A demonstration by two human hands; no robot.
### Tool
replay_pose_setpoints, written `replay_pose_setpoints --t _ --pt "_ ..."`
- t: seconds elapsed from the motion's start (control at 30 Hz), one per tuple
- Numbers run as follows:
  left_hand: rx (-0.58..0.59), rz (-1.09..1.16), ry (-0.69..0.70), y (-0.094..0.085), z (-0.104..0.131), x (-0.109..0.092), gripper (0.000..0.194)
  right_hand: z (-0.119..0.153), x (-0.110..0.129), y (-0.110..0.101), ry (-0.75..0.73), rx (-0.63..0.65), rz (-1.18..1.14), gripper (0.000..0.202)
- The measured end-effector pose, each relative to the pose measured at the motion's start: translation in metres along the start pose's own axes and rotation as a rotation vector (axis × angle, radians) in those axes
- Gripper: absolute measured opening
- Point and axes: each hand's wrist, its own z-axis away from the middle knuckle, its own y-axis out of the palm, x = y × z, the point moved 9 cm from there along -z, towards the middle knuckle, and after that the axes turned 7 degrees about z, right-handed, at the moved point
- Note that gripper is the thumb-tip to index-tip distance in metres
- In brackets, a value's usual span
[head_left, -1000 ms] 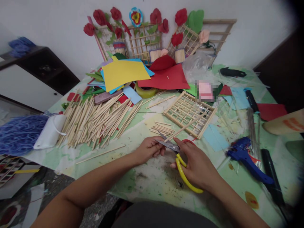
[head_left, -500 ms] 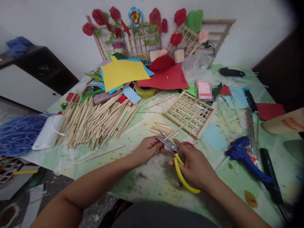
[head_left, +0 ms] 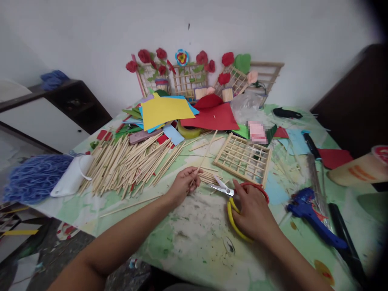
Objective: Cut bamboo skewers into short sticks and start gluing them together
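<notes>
Mid-frame, my left hand [head_left: 183, 186] pinches a stick [head_left: 207, 151], now clear of the scissors [head_left: 229, 192] my right hand [head_left: 255, 211] grips; cutting seems paused.

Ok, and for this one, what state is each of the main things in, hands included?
Left hand: closed, pinching a stick
Stick: uncovered at its upper end, clear of the blades
Right hand: gripping scissors
Scissors: blades apart
Wooden lattice: lying on the table
Stick heap: loose, fanned out
Yellow sheet: on top of other paper
Blue glue gun: lying down; on or off, cannot tell
</notes>
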Motion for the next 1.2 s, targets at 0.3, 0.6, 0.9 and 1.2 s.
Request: replay_pose_setpoints --t 0.3,0.6,0.9,1.2 --pt "0.013 0.019 -0.011 -0.001 -0.001 0.003 0.027 -0.015 -0.023 -0.008 0.072 -0.133 0.038 0.061" --pt "0.065 -0.778 0.460 0.013 0.011 -0.036 0.021 0.007 0.044 -0.081 -0.207 -0.626 0.224 0.039" --pt "0.131 -1.284 0.746 0.034 0.030 -0.045 0.032 -0.049 0.097 -0.044 -0.392 -0.299 0.322 0.022" --pt "0.072 -1.524 0.759 0.029 0.027 -0.048 0.028 -0.056 0.099 -0.036 -0.254 -0.224 0.335 0.019"
